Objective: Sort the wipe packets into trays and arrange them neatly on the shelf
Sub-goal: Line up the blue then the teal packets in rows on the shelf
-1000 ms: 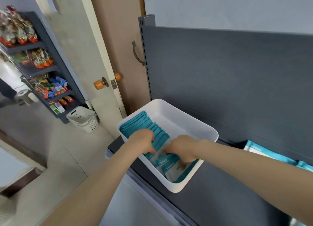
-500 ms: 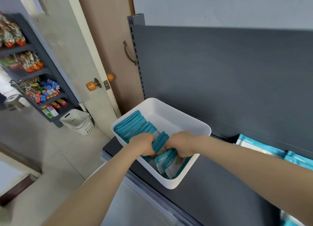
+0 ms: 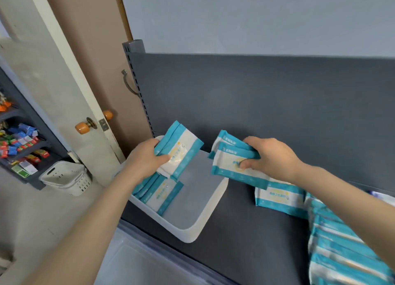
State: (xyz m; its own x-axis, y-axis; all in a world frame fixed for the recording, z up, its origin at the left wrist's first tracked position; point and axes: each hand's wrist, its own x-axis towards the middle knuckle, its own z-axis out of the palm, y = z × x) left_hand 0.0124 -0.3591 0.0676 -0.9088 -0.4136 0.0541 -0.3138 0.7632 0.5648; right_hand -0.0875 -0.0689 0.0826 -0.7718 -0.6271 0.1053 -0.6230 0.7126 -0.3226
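A white tray [image 3: 210, 211] sits on the dark grey shelf [image 3: 252, 237], near its left end. My left hand [image 3: 147, 158] grips a few teal-and-white wipe packets [image 3: 181, 151] above the tray's far left corner. My right hand [image 3: 271, 156] holds another small bunch of wipe packets [image 3: 230, 163] just right of the tray, above the shelf. Several packets [image 3: 159, 191] lean along the tray's left wall. One loose packet [image 3: 280, 197] lies flat on the shelf under my right forearm, and a pile of packets [image 3: 342, 248] fills the lower right.
The shelf's grey back panel [image 3: 256, 96] rises behind the tray. To the left stand a door with an orange knob [image 3: 82, 127], a white perforated basket [image 3: 66, 176] on the floor, and a dark rack of snacks [image 3: 19, 143].
Both hands have come up out of the tray, each holding packets. The left rose over the tray's far corner and the right moved right beyond its rim. Fewer packets stay in the tray.
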